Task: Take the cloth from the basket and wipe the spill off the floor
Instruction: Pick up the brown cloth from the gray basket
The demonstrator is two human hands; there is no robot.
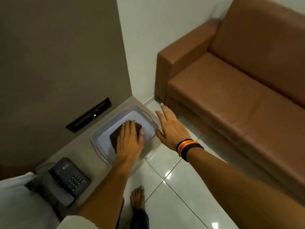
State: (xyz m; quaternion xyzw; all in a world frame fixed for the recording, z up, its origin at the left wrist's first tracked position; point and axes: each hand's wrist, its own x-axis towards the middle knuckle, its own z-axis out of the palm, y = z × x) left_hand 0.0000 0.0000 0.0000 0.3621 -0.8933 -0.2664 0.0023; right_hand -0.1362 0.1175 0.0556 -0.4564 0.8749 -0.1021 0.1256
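A pale grey perforated basket (pixel 105 128) sits on a low beige ledge in the corner. Inside it lies a dark brown folded cloth (pixel 113 138). My left hand (pixel 129 142) rests flat on top of the cloth, fingers spread over it, thumb at its right edge. My right hand (pixel 170 128) hovers open just right of the basket, fingers apart, with striped bands on the wrist. No spill shows on the glossy white floor tiles (pixel 166 189).
A dark desk phone (pixel 69 177) stands on the beige ledge (pixel 79 151) near me. A brown sofa (pixel 231 90) fills the right side. A black wall slot (pixel 90 114) is behind the basket. My bare foot (pixel 137 197) stands on the tiles.
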